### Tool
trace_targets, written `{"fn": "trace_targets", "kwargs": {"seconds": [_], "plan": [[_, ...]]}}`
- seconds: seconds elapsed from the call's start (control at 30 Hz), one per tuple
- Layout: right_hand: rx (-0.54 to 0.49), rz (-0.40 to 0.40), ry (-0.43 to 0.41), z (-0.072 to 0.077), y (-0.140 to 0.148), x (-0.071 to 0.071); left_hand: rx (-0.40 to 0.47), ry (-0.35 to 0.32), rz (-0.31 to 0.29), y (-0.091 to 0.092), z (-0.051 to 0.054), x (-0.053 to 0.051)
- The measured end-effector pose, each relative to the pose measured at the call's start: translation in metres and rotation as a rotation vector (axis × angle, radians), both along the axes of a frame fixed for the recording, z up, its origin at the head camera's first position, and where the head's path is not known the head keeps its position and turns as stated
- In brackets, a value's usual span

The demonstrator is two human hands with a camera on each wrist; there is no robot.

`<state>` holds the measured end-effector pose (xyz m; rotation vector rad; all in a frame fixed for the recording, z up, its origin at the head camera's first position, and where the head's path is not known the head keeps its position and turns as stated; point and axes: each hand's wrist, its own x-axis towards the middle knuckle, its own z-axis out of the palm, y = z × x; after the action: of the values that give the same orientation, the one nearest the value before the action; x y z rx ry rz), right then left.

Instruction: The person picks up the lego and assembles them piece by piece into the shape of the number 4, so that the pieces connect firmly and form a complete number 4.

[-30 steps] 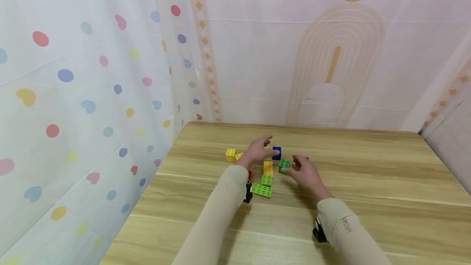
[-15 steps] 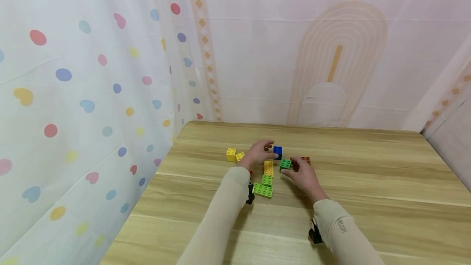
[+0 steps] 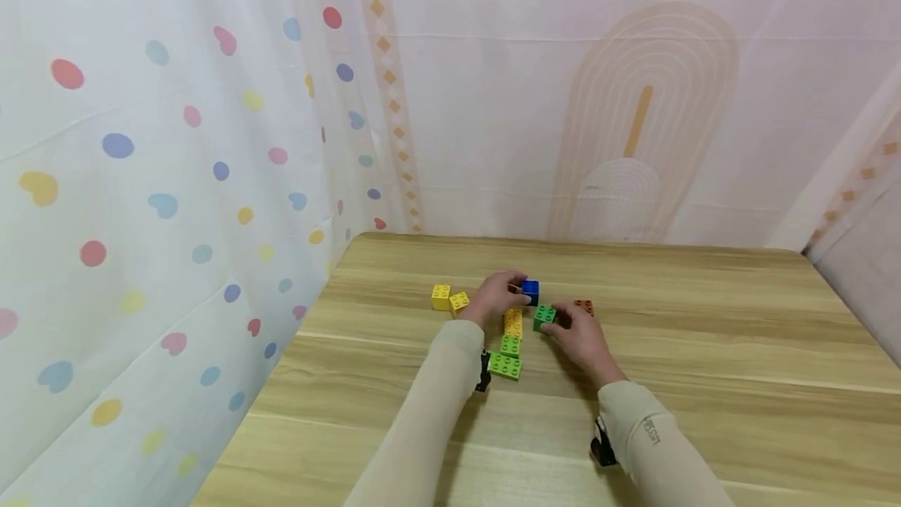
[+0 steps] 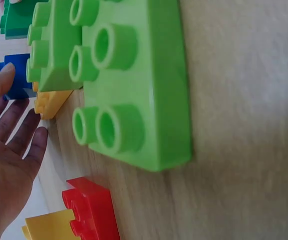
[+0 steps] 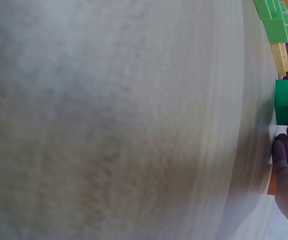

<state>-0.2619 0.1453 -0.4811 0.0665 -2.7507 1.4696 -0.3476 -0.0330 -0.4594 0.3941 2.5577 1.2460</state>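
Observation:
In the head view my left hand pinches a dark blue building block, its thumb on the near side. The left wrist view shows the thumb on the blue block and the other fingers extended beside it. My right hand holds a green building block between thumb and fingers, close in front of the blue one. Between the hands lie a yellow-orange block, a small light green block and a longer light green block.
Two yellow blocks stand left of the left hand. A red block shows in the left wrist view, hidden by the arm in the head view. Behind the right hand sits a brownish-red block. Patterned curtains border the wooden table.
My left fingers have come down and closed in on the blue block. The right hand has moved slightly left onto the green block, uncovering more of the brownish-red block.

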Motion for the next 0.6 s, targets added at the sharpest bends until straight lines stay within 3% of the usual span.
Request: {"fn": "trace_targets", "kwargs": {"seconds": [0.27,0.6], "plan": [[-0.001,-0.001,-0.015,0.000,0.000,-0.001,-0.019,0.038,0.044,0.002,0.000,-0.001],[0.001,0.038,0.004,0.003,0.001,-0.004,-0.018,0.101,0.030,-0.008,0.014,-0.006]]}}
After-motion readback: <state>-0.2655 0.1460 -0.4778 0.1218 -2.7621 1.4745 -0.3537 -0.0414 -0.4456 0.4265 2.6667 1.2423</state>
